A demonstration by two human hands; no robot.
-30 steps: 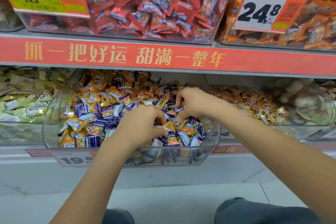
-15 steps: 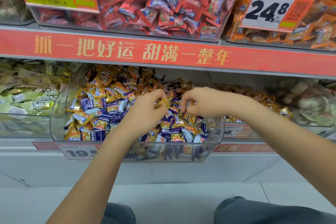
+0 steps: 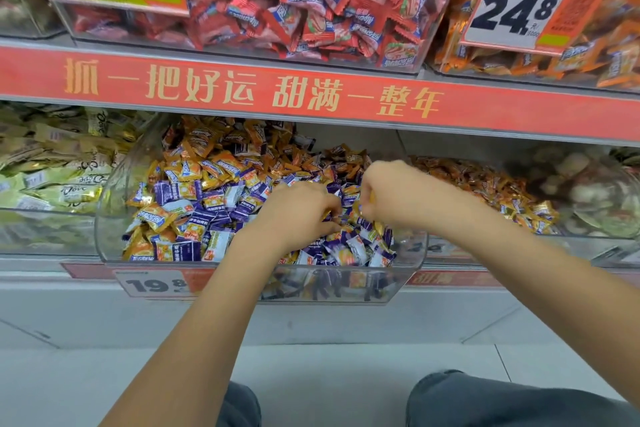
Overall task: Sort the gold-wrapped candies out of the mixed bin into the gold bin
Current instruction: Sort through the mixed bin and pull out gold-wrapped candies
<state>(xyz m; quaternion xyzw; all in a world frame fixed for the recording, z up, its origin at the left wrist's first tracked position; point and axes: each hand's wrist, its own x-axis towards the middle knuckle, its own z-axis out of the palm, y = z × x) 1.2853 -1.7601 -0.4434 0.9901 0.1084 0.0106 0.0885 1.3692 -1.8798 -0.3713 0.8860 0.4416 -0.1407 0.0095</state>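
- I've got both hands down in the mixed bin (image 3: pixel 104 218), the clear scoop-front tub under the red shelf strip (image 3: pixel 311 100); it's my landmark for everything below.
- Left hand (image 3: pixel 294 211): over the bin's front-centre, fingers curled into the pile. They look to be pinching wrappers, but I can't tell which or how many.
- Right hand (image 3: pixel 391 198): just right of the left one, nearly touching it, fingers clenched down. A sliver of gold wrapper shows at the fist's left edge, so I judge it's holding a gold-wrapped candy (image 3: pixel 371 198).
- Loose gold-wrapped candies (image 3: pixel 214 163) lie thickest toward the bin's back & left; purple-wrapped candies (image 3: pixel 207 215) crowd its front.
- Gold bin (image 3: pixel 485 184): the next tub right of the mixed bin, w/ gold/orange pieces already inside.
- To do it well, imo: pinch by the crimped wrapper end, check no purple rides along, fill each fist before crossing right, and lift clear over the shared wall so nothing spills at the front lip.
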